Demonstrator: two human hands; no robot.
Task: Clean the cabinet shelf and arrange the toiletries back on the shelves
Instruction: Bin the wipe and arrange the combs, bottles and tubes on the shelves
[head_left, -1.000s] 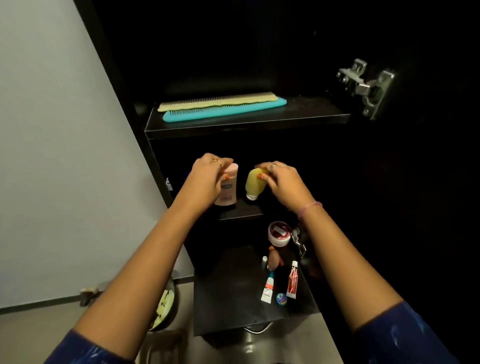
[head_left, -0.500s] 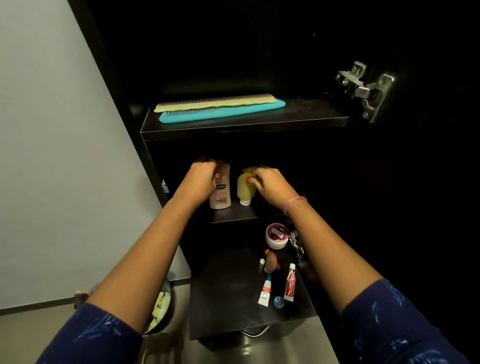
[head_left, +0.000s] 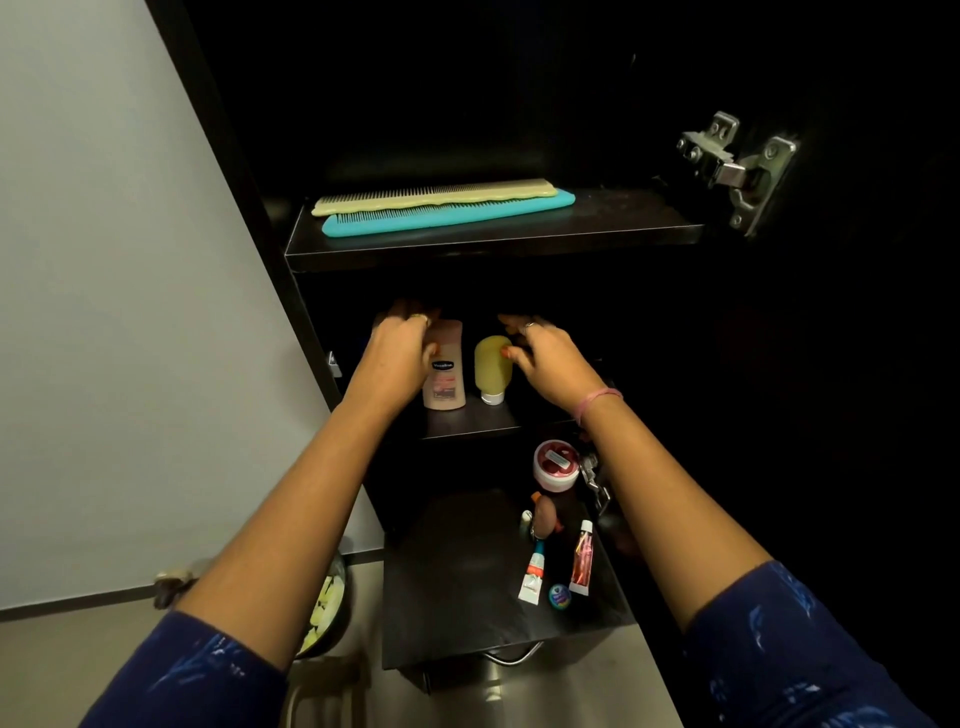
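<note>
Head camera looked down into a dark cabinet with the door open. On the middle shelf (head_left: 470, 426) stood two things: a pink Vaseline lotion bottle (head_left: 444, 366) upright, and just beside it a yellow squeeze bottle (head_left: 492, 366) standing on its white cap. The left hand (head_left: 397, 348) was at the lotion bottle with its fingers curled against the bottle's side, so it seemed to grip it. The right hand (head_left: 545, 358) was at the yellow bottle; its thumb touched the bottle's top, but the fingers reached behind into the dark, and whether they gripped or were loose could not be told.

On the upper shelf (head_left: 597, 236) two combs lay side by side, a pale yellow comb (head_left: 436, 197) and a teal comb (head_left: 447, 215), touching along their length. This shelf looked arranged.

On the lower black surface (head_left: 457, 597) several small toiletries waited: a round jar with a red lid (head_left: 556, 464), a white tube (head_left: 534, 574), a red tube (head_left: 582, 560), a small blue tin (head_left: 560, 595) and some small items that were hard to identify.

By judgement, the task was about halfway: two shelves had things back, and the small items were not yet put away.
</note>
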